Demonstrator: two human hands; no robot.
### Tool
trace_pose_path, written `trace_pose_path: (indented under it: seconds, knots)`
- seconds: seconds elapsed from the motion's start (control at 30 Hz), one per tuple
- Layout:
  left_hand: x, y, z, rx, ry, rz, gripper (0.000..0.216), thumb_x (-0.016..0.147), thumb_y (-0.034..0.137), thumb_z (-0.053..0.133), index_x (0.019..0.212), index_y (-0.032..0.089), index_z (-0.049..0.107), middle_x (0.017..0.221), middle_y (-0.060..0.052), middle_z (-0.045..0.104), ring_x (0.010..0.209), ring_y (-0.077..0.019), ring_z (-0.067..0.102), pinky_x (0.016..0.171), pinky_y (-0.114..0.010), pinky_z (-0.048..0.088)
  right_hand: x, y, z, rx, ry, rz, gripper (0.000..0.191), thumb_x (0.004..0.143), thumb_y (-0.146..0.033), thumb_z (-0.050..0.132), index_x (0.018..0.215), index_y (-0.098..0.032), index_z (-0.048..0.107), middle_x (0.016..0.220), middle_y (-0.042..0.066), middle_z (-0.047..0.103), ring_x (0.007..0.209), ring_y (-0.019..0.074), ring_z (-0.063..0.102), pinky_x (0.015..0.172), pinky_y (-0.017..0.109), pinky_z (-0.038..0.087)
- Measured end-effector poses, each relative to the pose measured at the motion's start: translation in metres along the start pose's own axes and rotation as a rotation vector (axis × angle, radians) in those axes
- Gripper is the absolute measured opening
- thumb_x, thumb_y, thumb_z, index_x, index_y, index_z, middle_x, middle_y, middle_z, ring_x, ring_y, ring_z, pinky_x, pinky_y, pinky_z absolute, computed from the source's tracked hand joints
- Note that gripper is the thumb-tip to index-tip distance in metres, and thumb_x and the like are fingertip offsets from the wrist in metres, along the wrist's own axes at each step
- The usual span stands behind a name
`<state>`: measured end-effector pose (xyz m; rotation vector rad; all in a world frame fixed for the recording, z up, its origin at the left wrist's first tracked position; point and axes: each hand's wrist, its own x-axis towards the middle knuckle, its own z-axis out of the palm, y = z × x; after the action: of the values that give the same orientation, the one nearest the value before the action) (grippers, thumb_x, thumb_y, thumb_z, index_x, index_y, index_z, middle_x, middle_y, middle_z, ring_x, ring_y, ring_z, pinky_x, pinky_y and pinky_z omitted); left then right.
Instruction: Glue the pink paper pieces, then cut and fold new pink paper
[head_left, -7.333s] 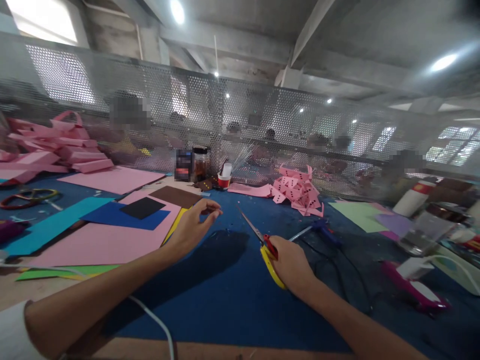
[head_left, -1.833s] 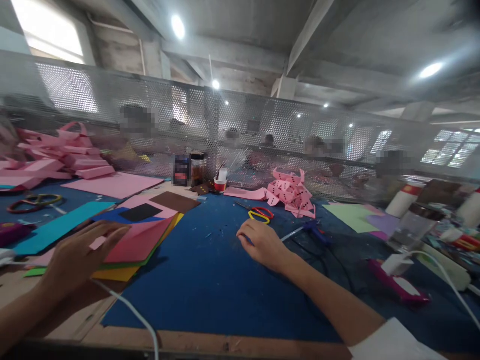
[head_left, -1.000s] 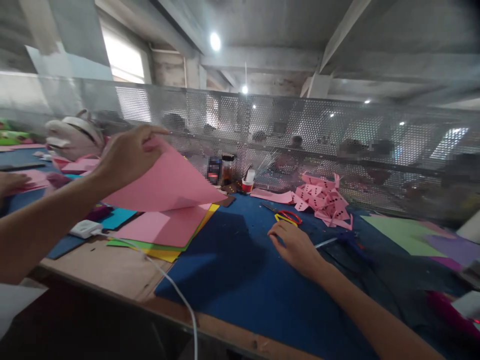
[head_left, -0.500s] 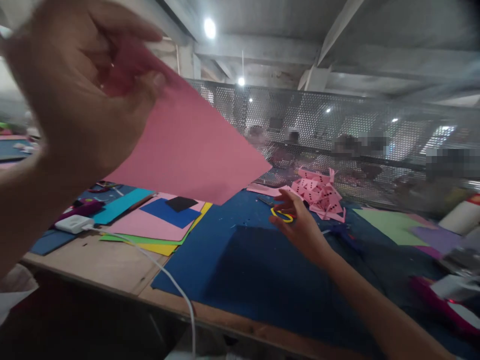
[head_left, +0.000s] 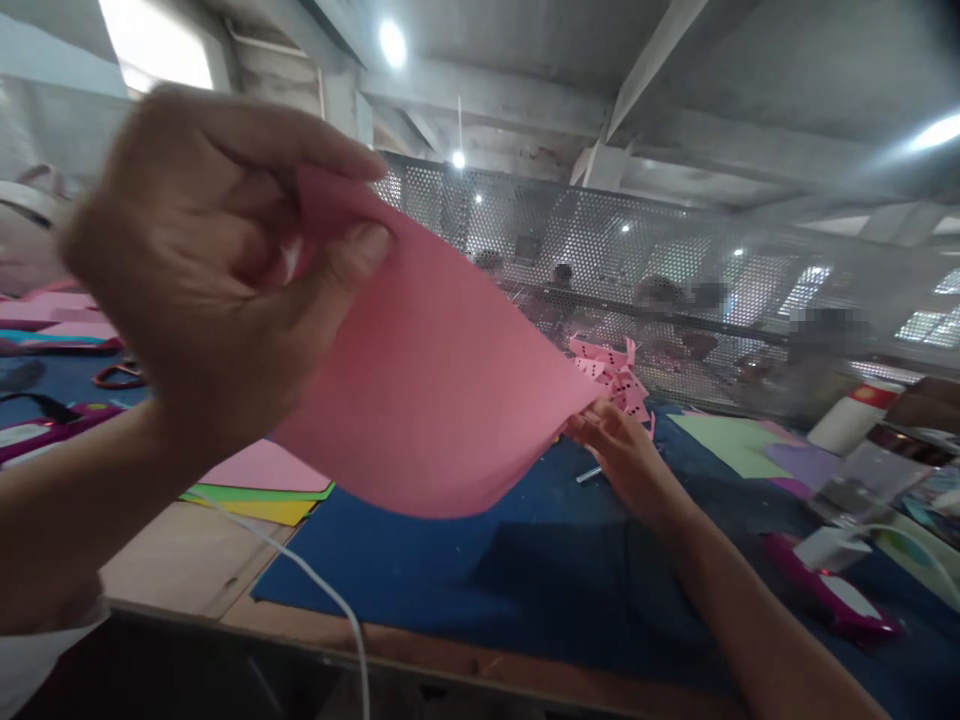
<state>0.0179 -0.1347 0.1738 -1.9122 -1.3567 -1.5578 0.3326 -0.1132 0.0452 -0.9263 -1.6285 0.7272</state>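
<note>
My left hand (head_left: 217, 260) is raised close to the camera and pinches one corner of a large pink paper sheet (head_left: 442, 390). The sheet curves down and to the right above the blue mat (head_left: 480, 580). My right hand (head_left: 622, 450) reaches in from the right and holds the sheet's far corner between its fingers. The sheet hides the scissors and much of the mat behind it.
A stack of pink, green and yellow sheets (head_left: 259, 485) lies at the left. Cut pink pieces (head_left: 611, 370) sit by the perforated metal screen (head_left: 675, 290). A white cable (head_left: 315, 590) crosses the wooden table edge. A magenta tool (head_left: 832, 590) and bottles lie at the right.
The pink sheet has swung down and right, and my right hand has left the scissors and taken its far corner. My left hand still pinches the near corner.
</note>
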Motion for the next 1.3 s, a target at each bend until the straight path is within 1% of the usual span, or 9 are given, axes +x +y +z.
trace_pose_path:
  seconds: [0.03,0.1,0.33,0.47,0.63,0.77,0.97,1.13,1.3]
  knots:
    - [-0.005,0.007,0.005,-0.068,0.150,0.025,0.052,0.095,0.053,0.043,0.132,0.018,0.052,0.124,0.001,0.062,0.120,-0.0341,0.061,0.086,-0.040,0.049,-0.002,0.001,0.000,0.023,-0.030,0.036,0.034,0.089,-0.050,0.065,0.111,-0.024,0.066,0.113,0.008,0.072,0.110,0.0267,0.067,0.097,0.046,0.053]
    - [-0.009,0.010,0.015,-0.145,0.188,0.068,0.046,0.092,0.050,0.049,0.119,0.015,0.060,0.108,0.005,0.066,0.112,-0.0284,0.066,0.081,-0.035,0.048,-0.004,0.004,0.000,0.075,-0.033,0.083,0.030,0.088,-0.048,0.066,0.105,-0.024,0.069,0.109,0.007,0.073,0.105,0.0260,0.068,0.095,0.046,0.054]
    - [0.008,-0.016,0.041,-0.383,0.036,0.009,0.040,0.089,0.044,0.057,0.112,0.012,0.061,0.100,0.006,0.068,0.099,-0.0142,0.068,0.079,-0.026,0.047,-0.002,-0.002,-0.019,0.087,0.258,-0.005,0.024,0.085,-0.042,0.072,0.101,-0.024,0.069,0.104,0.005,0.072,0.101,0.0224,0.067,0.097,0.042,0.051]
    - [0.008,-0.032,0.051,-0.632,0.102,0.048,0.020,0.083,0.024,0.072,0.100,0.014,0.066,0.086,0.004,0.069,0.079,-0.0075,0.066,0.071,-0.020,0.049,-0.007,-0.011,-0.030,-0.029,0.395,-0.047,0.028,0.083,-0.041,0.075,0.103,-0.022,0.071,0.098,0.004,0.072,0.093,0.0212,0.068,0.088,0.037,0.054]
    - [-0.010,-0.052,0.045,-0.739,0.041,0.036,0.018,0.080,0.012,0.077,0.097,0.015,0.070,0.087,-0.001,0.072,0.079,-0.0089,0.067,0.070,-0.018,0.052,-0.030,-0.034,-0.025,-0.177,0.479,-0.204,0.018,0.085,-0.034,0.073,0.100,-0.024,0.071,0.092,0.002,0.072,0.087,0.0188,0.068,0.079,0.032,0.056]
    - [-0.035,-0.068,0.036,-0.675,-0.086,-0.050,0.015,0.082,0.020,0.077,0.096,0.018,0.073,0.091,-0.002,0.073,0.083,-0.0115,0.068,0.073,-0.019,0.055,-0.067,-0.059,-0.013,-0.379,0.334,-0.398,0.009,0.090,-0.016,0.065,0.094,-0.022,0.070,0.099,0.005,0.072,0.100,0.0226,0.068,0.097,0.041,0.051]
    - [-0.075,-0.099,0.047,-0.654,-0.347,-0.126,0.011,0.085,0.029,0.072,0.090,0.019,0.071,0.101,-0.006,0.074,0.095,-0.0194,0.070,0.081,-0.030,0.058,-0.115,-0.061,0.002,-0.593,-0.081,-0.548,0.023,0.086,-0.004,0.062,0.104,-0.019,0.066,0.100,0.008,0.073,0.105,0.0239,0.066,0.090,0.039,0.055]
    - [-0.104,-0.116,0.053,-0.603,-0.501,-0.187,0.012,0.087,0.034,0.068,0.090,0.022,0.068,0.117,-0.007,0.071,0.112,-0.0240,0.066,0.096,-0.038,0.053,-0.124,-0.049,0.020,-0.645,-0.217,-0.651,0.014,0.090,-0.011,0.062,0.102,-0.017,0.064,0.091,0.007,0.075,0.092,0.0193,0.070,0.085,0.032,0.057]
    - [-0.134,-0.133,0.048,-0.455,-0.529,-0.174,0.016,0.090,0.041,0.063,0.093,0.025,0.067,0.119,-0.004,0.071,0.113,-0.0244,0.065,0.098,-0.038,0.051,-0.131,-0.035,0.040,-0.568,-0.264,-0.621,0.012,0.092,-0.013,0.058,0.103,-0.018,0.062,0.084,0.003,0.074,0.078,0.0132,0.071,0.081,0.027,0.056]
